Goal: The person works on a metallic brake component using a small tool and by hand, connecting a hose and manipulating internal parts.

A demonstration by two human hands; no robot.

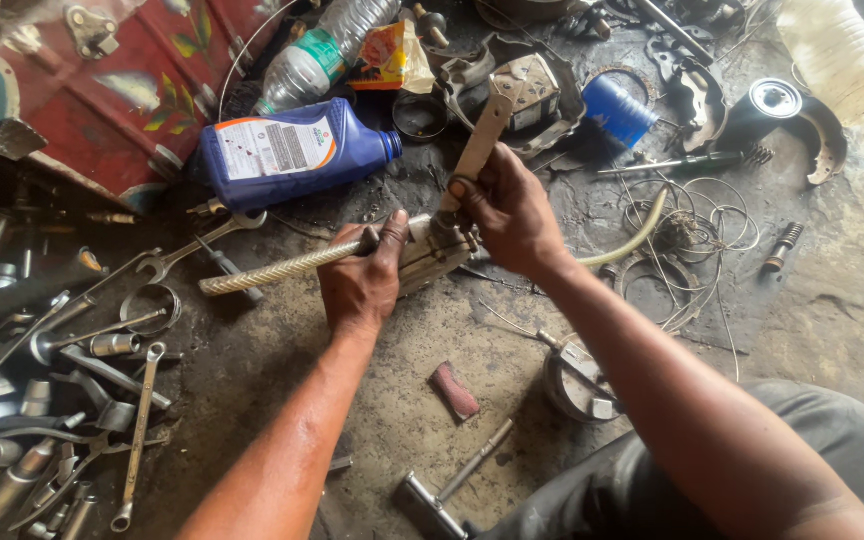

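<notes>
At the centre of the frame, a grimy metal part [430, 252] with a braided hose [272, 270] running left is clamped by the left hand [360, 280], fingers closed over it. A pale wrench [480, 140] is gripped by the right hand [507, 210], fist closed at its lower end; its long axis rises toward the upper right, seated on the part just beside the left hand.
</notes>
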